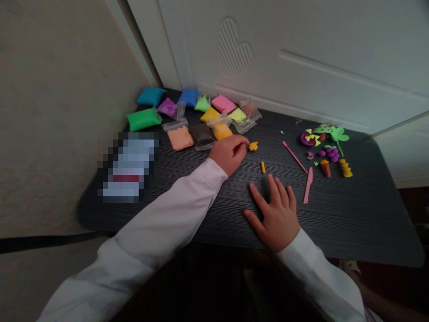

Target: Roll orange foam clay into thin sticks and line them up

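Note:
My left hand (229,155) is curled, thumb and index finger nearly together in a pinch. Anything between those fingertips is too small or hidden to make out. Just right of them lies a small lump of yellow-orange clay (253,146). Below that lump, a short yellow-orange clay roll (263,167) rests on the dark table (221,214). My right hand (277,217) lies open with its fingers spread, palm down, nearest to the roll but apart from it. Two pink modelling tools, a thin stick (295,157) and a knife (308,185), lie beyond its fingers.
Several bags of coloured clay, including a green one (144,119) and a peach one (180,137), line the back left. A blurred-out phone-like screen (130,165) lies at left. Clay models, such as purple grapes (331,154) and a cone (325,168), stand at right. A white panel (268,27) rises behind.

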A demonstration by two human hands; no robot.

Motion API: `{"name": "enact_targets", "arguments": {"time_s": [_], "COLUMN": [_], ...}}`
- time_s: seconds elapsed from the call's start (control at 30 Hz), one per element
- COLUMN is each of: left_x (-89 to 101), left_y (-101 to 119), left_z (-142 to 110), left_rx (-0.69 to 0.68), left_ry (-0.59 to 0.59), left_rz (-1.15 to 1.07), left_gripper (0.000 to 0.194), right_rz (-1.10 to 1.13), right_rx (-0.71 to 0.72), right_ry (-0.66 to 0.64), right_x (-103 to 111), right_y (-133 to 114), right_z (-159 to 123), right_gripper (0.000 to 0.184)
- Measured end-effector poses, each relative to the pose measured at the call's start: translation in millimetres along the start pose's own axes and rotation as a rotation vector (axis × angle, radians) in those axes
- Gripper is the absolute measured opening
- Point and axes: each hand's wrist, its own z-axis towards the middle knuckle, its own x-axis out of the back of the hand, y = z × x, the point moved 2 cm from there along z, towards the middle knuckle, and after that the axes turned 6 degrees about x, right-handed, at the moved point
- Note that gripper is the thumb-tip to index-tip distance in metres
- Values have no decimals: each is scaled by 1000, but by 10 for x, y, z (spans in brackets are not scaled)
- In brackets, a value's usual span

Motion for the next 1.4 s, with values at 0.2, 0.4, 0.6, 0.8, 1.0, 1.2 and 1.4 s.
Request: {"name": "enact_targets", "arguments": {"time_s": [0.2, 0.4, 0.6, 0.8, 1.0, 1.2, 1.4], "left_x": [-1, 3, -3, -1, -6, -1, -6], "left_y": [-12, 0, 0, 3, 13, 9, 18], "left_z": [-1, -3, -3, -2, -3, -1, -3], "left_rx": [3, -10, -4, 10, 15, 2, 13], "left_ry": [8, 14, 4, 6, -13, 14, -9], "left_rz": [12, 2, 4, 4, 9, 11, 30], "left_gripper": [16, 16, 16, 16, 17, 16, 17], "right_rz": [-27, 11, -32, 3, -36, -11, -5], "right_rx": [-66, 38, -83, 48, -34, -8, 39], "right_ry": [12, -6, 34, 8, 34, 10, 10], "right_x": [-2, -15, -6, -10, -2, 3, -3], "right_y": [52, -16, 78, 20, 85, 84, 51], "right_z": [4, 4, -6, -9, -6, 3, 13], "right_gripper": [54, 57, 54, 57, 55, 55, 59]}}
